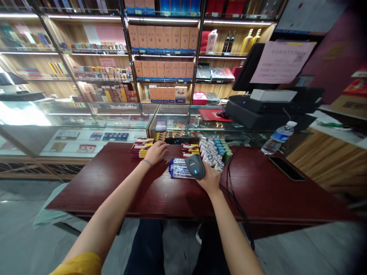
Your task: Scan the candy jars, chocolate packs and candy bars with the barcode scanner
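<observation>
My right hand (pixel 211 179) grips a dark barcode scanner (pixel 195 167) with a lit blue light. Below the scanner's head lie several blue-and-white packets (pixel 178 169), partly covered by it. My left hand (pixel 156 152) is beside a stack of red-and-yellow packets (pixel 140 149), fingers stretched out to the right; whether it touches the stack is hard to tell. A second group of red-and-yellow packets (pixel 189 149) sits between my hands, farther back. Right of it stand several small bottles or jars with silvery lids (pixel 208 151) and green or blue ones (pixel 223 148).
Everything stands on a dark red table (pixel 258 191). A black cable (pixel 233 191) runs down its right half. A water bottle (pixel 279 137) and a phone (pixel 286 169) are at the right. Behind are a glass counter (pixel 126 114), a monitor (pixel 249 67) and stocked shelves.
</observation>
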A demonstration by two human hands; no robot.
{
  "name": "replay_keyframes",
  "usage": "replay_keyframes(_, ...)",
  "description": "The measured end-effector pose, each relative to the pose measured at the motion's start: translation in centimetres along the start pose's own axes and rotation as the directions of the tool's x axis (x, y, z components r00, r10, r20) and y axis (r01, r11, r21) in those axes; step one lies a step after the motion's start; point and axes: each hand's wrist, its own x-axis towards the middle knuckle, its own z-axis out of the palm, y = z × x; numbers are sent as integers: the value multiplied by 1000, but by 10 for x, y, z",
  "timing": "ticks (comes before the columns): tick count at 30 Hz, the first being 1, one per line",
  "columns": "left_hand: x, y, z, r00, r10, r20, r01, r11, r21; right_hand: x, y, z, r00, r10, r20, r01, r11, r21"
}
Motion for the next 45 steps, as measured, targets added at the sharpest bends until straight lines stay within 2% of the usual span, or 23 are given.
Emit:
replay_keyframes(4,32,22,31,995,14,95,-8,998,-64,-6,25,-14,999,22,26,-20,998,-53)
replay_keyframes(9,66,37,71,980,36,197,-6,989,-151,-13,50,-28,999,20,40,-16,994,-104)
replay_keyframes(16,92,46,115,956,57,289,-2,982,-189,-16,57,-36,1000,7,6,-6,996,-84)
replay_keyframes(21,99,51,122,918,76,389,-19,989,-149,-20,56,-34,999,50,-2,-50,997,-61)
replay_keyframes(25,105,55,115,873,60,484,-44,998,-44,-22,55,-32,998,53,-17,-54,997,-57)
replay_keyframes(28,107,59,109,859,32,511,-39,999,4,-23,55,-31,998,62,-20,-63,996,-64)
replay_keyframes(31,106,63,103,878,5,479,5,1000,-20,-26,57,-29,998,66,-10,-66,996,-66)
replay_keyframes(34,102,67,93,905,34,425,-8,998,-62,-28,58,-27,998,60,-16,-61,996,-72)
replay_keyframes(37,97,69,82,923,9,384,-5,1000,-9,-27,56,-27,998,55,-19,-57,995,-83)
replay_keyframes(40,90,67,72,957,-120,265,128,992,-10,-26,54,-27,998,54,-17,-55,994,-93)
replay_keyframes(42,83,62,67,959,-245,143,261,960,-102,-25,53,-27,999,48,-15,-49,994,-97)
replay_keyframes(43,79,60,65,945,-316,79,326,929,-177,-25,53,-26,999,44,-12,-45,994,-99)
replay_keyframes(45,68,54,59,885,-465,-25,425,829,-364,-25,53,-25,999,41,-2,-41,993,-107)
